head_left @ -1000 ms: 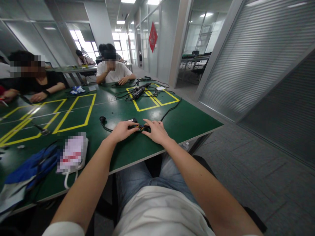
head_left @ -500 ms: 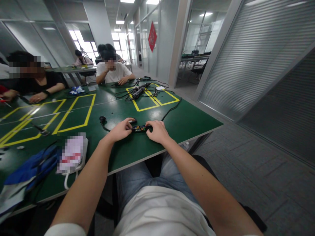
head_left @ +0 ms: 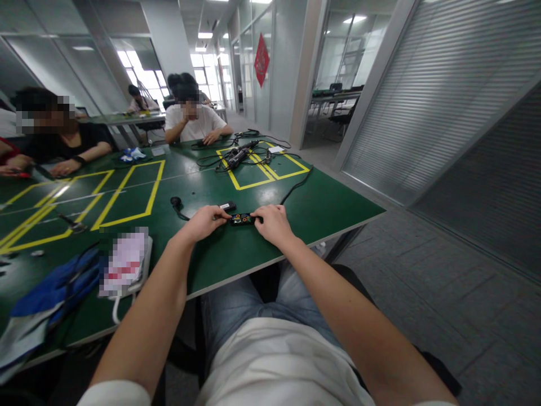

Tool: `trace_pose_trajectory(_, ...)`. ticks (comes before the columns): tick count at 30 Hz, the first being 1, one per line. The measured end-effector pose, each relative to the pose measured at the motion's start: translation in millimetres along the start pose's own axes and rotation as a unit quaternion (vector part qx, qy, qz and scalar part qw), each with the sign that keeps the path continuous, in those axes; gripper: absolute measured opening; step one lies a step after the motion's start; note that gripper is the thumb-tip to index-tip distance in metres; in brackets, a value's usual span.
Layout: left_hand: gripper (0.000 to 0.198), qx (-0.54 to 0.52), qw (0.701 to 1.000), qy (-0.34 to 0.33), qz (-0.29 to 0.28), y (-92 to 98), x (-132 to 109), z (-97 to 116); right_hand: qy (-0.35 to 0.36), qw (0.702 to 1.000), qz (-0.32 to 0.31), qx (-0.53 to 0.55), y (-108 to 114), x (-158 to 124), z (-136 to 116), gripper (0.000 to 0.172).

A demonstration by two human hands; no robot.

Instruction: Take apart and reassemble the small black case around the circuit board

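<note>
Hands: left hand (head_left: 205,223) and right hand (head_left: 274,224) meet at the middle of the frame, each pinching one end of a small dark circuit board with orange and yellow parts (head_left: 241,219).
Left grip: fingertips closed on the left end of the board, palm down, wrist resting on the tabletop.
Right grip: fingers curled shut around the right end of the board, knuckles up.
Board: lies low over the green tabletop with yellow taped rectangles (head_left: 253,248), near its front edge; whether it touches the surface cannot be told.
Just behind the board: small black flat block with a pale label (head_left: 227,206), lying on the tabletop, close to the left fingertips.
Cables: thin black cable with a round plug end (head_left: 176,204) to the left of the hands; another black cable (head_left: 296,188) runs from the right hand toward the upper right of the tabletop.
Lower left: blue cloth bag (head_left: 54,287) and a white pouch with a cord (head_left: 125,264).
Far end: tangle of black tools and leads (head_left: 239,157) inside a yellow rectangle.
People: person in a white shirt (head_left: 192,121) sits at the far end; person in a black top (head_left: 54,141) at the upper left.
</note>
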State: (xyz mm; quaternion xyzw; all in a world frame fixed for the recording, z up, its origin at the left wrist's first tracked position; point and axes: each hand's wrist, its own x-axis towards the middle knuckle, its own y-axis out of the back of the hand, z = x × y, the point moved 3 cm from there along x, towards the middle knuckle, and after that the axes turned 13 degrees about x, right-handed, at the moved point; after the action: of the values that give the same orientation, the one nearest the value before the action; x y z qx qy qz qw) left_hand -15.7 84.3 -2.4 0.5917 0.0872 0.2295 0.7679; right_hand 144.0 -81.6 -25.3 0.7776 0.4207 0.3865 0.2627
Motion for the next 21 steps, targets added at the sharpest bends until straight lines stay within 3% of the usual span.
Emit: trace_pose_trajectory(21, 0.032, 0.041, 0.999, 0.015, 0.003, -0.7, -0.7, 8.5, 0.028, 0.998, -0.016, -0.048, -1.2, -0.6, -3.3, 0.029)
